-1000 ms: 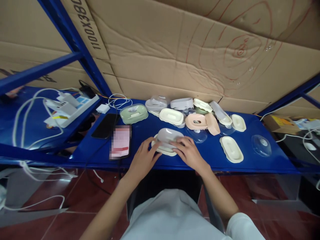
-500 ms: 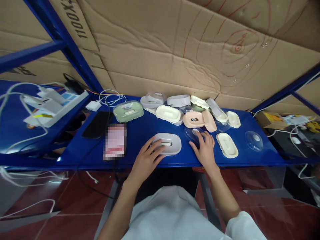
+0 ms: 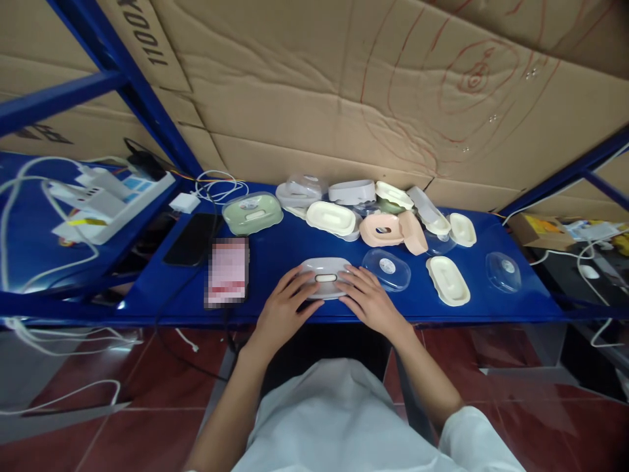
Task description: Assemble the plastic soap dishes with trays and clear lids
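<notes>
A pale grey soap dish (image 3: 326, 267) lies near the front edge of the blue table (image 3: 275, 298). My left hand (image 3: 291, 303) grips its left end, fingers over the rim and thumb at the near side. The right end is held the same way by my right hand (image 3: 369, 300). The fingers cover both ends of the dish, while its middle slot stays in sight. Just right of my right hand lies a clear lid (image 3: 393, 270) with a round label. Farther right are a cream soap dish tray (image 3: 448, 280) and another clear lid (image 3: 504, 272).
A green soap dish (image 3: 252, 214), a peach one (image 3: 382, 231), a cream one (image 3: 330, 217) and several others are heaped along the back by the cardboard wall (image 3: 304, 85). On the left are a black phone (image 3: 189, 241), a blurred pink item (image 3: 227, 272) and a power strip (image 3: 118, 203).
My right hand has moved left from the clear lid to the right end of the grey soap dish. My left hand stays at the left end.
</notes>
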The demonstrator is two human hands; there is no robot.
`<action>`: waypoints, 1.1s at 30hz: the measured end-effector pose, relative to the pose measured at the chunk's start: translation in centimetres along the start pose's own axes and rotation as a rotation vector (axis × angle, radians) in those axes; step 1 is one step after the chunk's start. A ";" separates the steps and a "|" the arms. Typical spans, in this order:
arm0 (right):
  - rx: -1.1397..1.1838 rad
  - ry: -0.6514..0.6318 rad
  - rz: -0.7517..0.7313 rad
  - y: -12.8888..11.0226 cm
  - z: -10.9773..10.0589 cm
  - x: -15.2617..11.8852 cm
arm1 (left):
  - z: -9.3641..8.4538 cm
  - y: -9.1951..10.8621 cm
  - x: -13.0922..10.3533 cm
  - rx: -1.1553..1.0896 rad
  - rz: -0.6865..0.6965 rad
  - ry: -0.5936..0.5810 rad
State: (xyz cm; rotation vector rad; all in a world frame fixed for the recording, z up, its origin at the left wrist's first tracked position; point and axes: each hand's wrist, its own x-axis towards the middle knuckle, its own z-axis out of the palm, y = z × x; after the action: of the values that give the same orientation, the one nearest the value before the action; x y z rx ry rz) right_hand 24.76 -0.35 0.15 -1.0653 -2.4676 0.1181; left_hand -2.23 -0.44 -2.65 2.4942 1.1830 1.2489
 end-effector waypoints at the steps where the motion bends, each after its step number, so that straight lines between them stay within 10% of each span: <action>1: -0.031 -0.005 0.024 0.3 -0.2 -0.5 | -0.1 0.1 0.0 -0.013 -0.007 -0.014; 8: -0.295 0.183 0.486 4.2 -1.8 -4.7 | -1.2 0.9 -0.1 -0.221 -0.246 -0.125; 16: -0.117 0.256 0.408 0.0 -1.5 -0.4 | -1.2 0.9 0.1 -0.289 -0.376 -0.197; 22: -0.104 0.041 0.139 -5.1 0.4 2.5 | -0.7 0.6 -0.1 -0.256 -0.377 -0.154; 33: -0.229 -0.150 -0.008 -4.2 -0.5 2.4 | -0.8 -0.2 -0.2 -0.272 -0.356 -0.141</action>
State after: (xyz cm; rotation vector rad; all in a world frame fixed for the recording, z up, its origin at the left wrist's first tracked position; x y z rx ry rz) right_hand 20.76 -1.63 2.50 -1.1777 -2.6694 -0.0936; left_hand -3.01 -0.63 -2.39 2.0314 1.2561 1.0419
